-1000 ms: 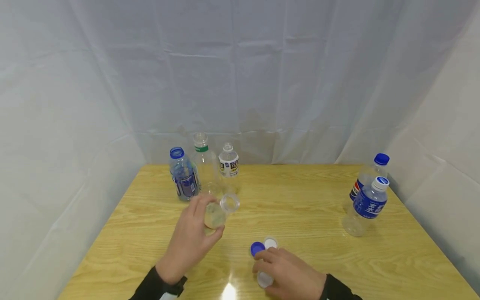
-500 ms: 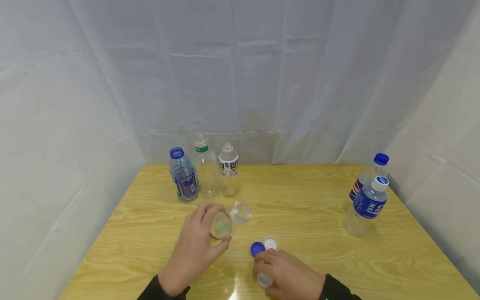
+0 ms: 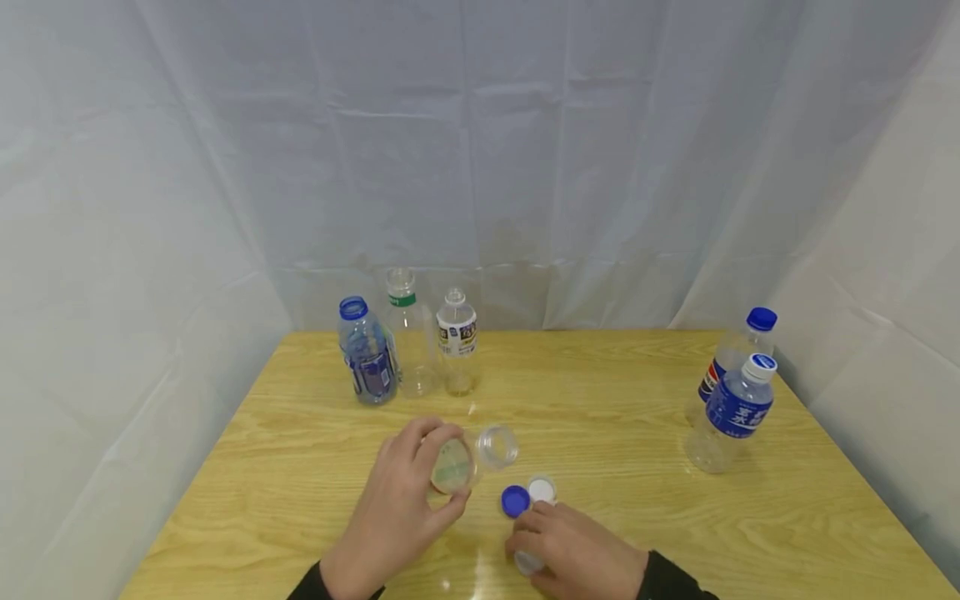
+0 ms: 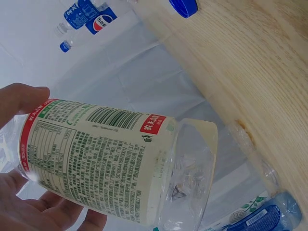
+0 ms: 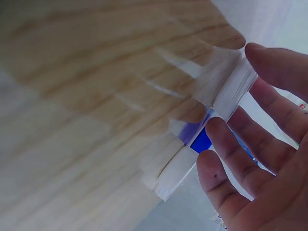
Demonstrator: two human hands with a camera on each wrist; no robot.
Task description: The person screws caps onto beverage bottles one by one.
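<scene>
My left hand (image 3: 408, 508) grips a clear plastic bottle (image 4: 106, 161) with a cream printed label, holding it tilted above the table. Its clear round end (image 3: 497, 447) points to the right in the head view. Low on the table, my right hand (image 3: 577, 550) has thumb and fingers around a translucent bottle cap (image 5: 236, 89), which is partly hidden by the fingers in the head view. Just beyond those fingers lie a blue bottle cap (image 3: 515, 501) and a white bottle cap (image 3: 542, 490), side by side.
At the back left stand three uncapped bottles: a blue one (image 3: 369, 358), a clear one with a green band (image 3: 412, 346) and a smaller labelled one (image 3: 457, 337). Two capped bottles (image 3: 738, 408) stand near the table's right edge. White sheeting (image 3: 510, 167) encloses the back and sides.
The left hand has brought the bottle rightward and nearer, towards the right hand and the caps. My right hand has stayed nearly still at the translucent cap.
</scene>
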